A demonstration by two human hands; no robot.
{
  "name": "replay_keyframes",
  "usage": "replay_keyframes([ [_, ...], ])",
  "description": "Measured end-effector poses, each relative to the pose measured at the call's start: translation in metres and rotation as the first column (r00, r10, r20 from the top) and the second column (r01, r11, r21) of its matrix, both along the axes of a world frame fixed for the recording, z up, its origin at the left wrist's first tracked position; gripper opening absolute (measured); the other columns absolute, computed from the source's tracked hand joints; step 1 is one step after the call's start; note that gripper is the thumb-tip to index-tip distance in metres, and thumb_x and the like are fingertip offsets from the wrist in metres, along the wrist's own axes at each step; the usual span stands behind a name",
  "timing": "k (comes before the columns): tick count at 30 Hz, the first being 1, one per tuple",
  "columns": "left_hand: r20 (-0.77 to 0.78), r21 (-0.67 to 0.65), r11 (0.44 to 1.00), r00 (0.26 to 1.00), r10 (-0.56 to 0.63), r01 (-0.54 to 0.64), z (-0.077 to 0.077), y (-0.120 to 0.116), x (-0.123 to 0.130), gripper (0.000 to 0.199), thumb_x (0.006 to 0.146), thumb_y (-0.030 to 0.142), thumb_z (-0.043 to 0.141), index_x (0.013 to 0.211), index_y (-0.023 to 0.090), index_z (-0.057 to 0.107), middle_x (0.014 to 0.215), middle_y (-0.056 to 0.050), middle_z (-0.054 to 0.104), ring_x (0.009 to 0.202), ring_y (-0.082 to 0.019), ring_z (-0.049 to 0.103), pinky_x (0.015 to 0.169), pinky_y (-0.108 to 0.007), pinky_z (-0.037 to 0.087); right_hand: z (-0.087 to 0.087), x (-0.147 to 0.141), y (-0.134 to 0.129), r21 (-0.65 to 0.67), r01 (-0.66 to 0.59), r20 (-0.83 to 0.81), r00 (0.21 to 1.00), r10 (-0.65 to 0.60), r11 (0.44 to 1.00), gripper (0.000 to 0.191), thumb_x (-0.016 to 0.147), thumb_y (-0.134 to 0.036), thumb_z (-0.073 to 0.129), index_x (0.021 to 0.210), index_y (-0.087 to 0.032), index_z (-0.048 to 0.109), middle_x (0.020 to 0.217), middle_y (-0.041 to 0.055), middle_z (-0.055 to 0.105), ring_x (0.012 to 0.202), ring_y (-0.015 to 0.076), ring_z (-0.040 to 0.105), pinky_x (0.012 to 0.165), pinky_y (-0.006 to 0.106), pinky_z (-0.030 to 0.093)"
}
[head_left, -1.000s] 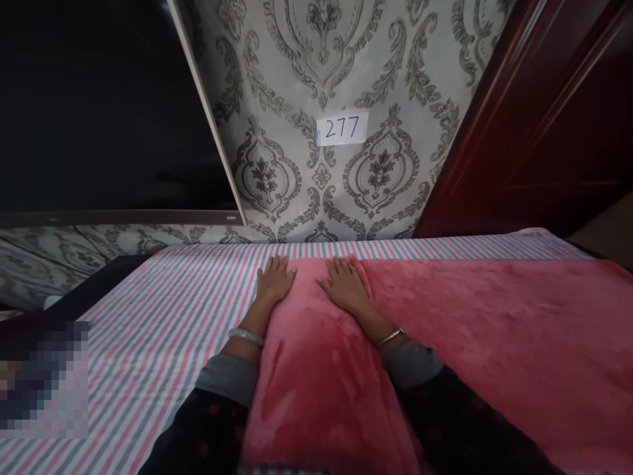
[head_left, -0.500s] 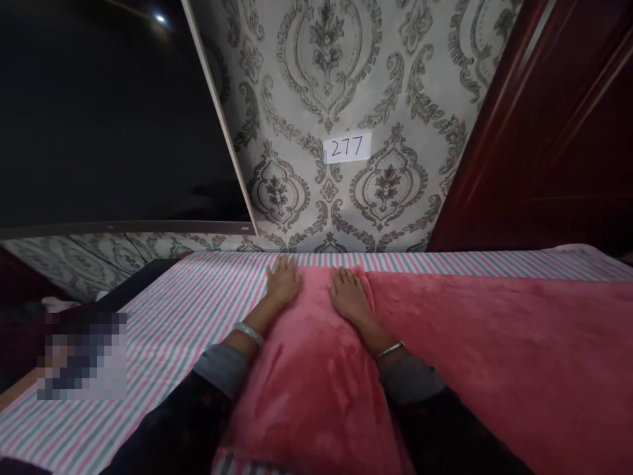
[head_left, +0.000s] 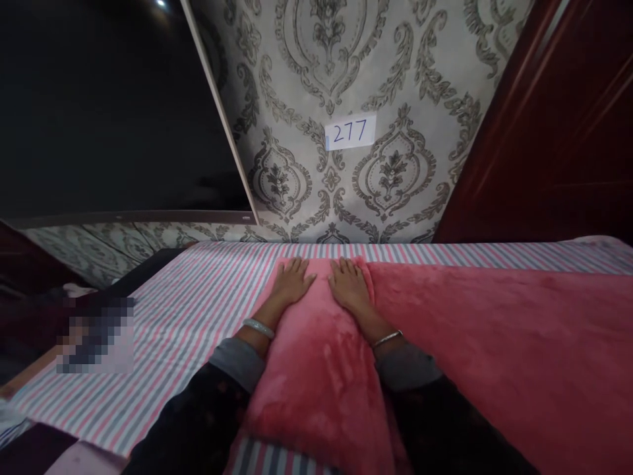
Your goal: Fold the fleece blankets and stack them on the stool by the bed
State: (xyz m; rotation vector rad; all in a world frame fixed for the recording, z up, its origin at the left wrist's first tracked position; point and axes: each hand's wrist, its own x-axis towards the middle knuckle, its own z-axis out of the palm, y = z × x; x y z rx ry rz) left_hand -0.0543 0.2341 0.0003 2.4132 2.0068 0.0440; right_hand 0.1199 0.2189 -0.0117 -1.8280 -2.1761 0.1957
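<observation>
A red plush blanket (head_left: pixel 494 343) lies over a striped pink, grey and white sheet (head_left: pixel 198 297). Its left part is folded over into a thicker band that runs from the far edge toward me. My left hand (head_left: pixel 293 282) rests palm down on the far left of this band, fingers spread. Beside it, my right hand (head_left: pixel 349 284) lies flat near the band's right edge, fingers pointing away from me. Neither hand grips the cloth.
Behind the sheet stands a patterned wall with a paper label (head_left: pixel 350 132) reading 277. A large dark screen (head_left: pixel 113 112) is at the left, a dark red wooden panel (head_left: pixel 558 145) at the right. Part of another person's arm (head_left: pixel 30 373) shows at the left edge.
My left hand has shifted right, from the band's left edge onto the band. My right hand has stayed in nearly the same place on the cloth. The view has tilted down slightly.
</observation>
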Motion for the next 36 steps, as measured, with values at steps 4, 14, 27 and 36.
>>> replay_keyframes([
  [4,-0.031,-0.038,0.997,0.997,0.070,-0.071,0.005,-0.003,-0.022,0.064,0.101,0.051,0.021,0.156,0.020,0.025,0.165,-0.010,0.019,0.153,-0.025,0.013,0.120,-0.056,0.016,0.000,0.000,-0.001,-0.009,-0.004,-0.011,1.000,0.004,1.000,0.056,0.102,-0.032,0.029,0.154,-0.013,0.034,0.161,0.0155,0.028,0.149,0.0277,0.023,0.119,0.046,0.018],
  [14,-0.007,-0.081,0.996,0.999,0.036,-0.037,0.033,-0.056,-0.032,0.060,0.101,0.046,0.025,0.155,0.019,0.029,0.164,-0.012,0.022,0.152,-0.023,0.016,0.121,-0.052,0.015,0.017,-0.002,-0.007,-0.002,-0.005,0.037,0.999,0.006,1.000,0.055,0.102,-0.029,0.033,0.154,-0.012,0.034,0.158,0.0180,0.033,0.146,0.0277,0.030,0.118,0.045,0.020],
  [27,0.019,0.081,0.981,0.984,-0.179,0.177,-0.006,-0.107,0.004,0.059,0.100,0.047,0.032,0.155,0.024,0.032,0.163,-0.011,0.025,0.151,-0.030,0.020,0.121,-0.058,0.012,-0.003,-0.009,-0.109,0.079,-0.082,0.135,0.988,0.071,0.993,0.055,0.101,-0.033,0.034,0.153,-0.013,0.037,0.160,0.0163,0.030,0.147,0.0312,0.025,0.117,0.049,0.020],
  [36,-0.012,-0.022,0.999,0.999,-0.036,0.036,0.004,-0.122,-0.077,0.057,0.102,0.046,0.025,0.157,0.029,0.024,0.166,-0.003,0.016,0.153,-0.026,0.013,0.121,-0.057,0.013,0.004,-0.009,-0.106,0.055,-0.095,0.118,0.989,0.088,0.994,0.056,0.102,-0.033,0.033,0.154,-0.013,0.034,0.160,0.0168,0.029,0.148,0.0308,0.025,0.117,0.050,0.020],
])
